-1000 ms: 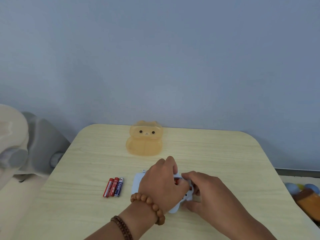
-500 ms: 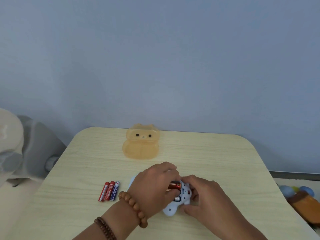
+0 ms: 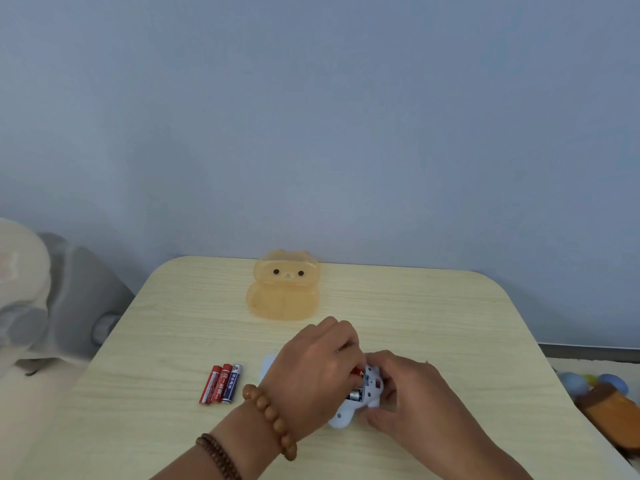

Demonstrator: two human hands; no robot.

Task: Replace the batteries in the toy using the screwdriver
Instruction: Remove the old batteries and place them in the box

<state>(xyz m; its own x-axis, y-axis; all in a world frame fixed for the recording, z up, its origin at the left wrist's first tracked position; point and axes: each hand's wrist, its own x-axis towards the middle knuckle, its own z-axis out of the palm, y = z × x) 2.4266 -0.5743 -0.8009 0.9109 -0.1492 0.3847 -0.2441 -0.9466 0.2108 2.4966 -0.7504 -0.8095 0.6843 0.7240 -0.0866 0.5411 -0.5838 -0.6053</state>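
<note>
Curling over the pale blue toy, the left hand has its fingertips pressed together on a red battery in the open compartment. The right hand grips the toy's right side, thumb and fingers wrapped round it. The toy sits on the table, with three loose batteries lying near its left.

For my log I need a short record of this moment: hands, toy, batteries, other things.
left hand: pinches red battery in open compartment of toy
right hand: grips toy
loose batteries: three, side by side on table, left of toy
bear box: orange, far side of table
screwdriver: not in view
</note>
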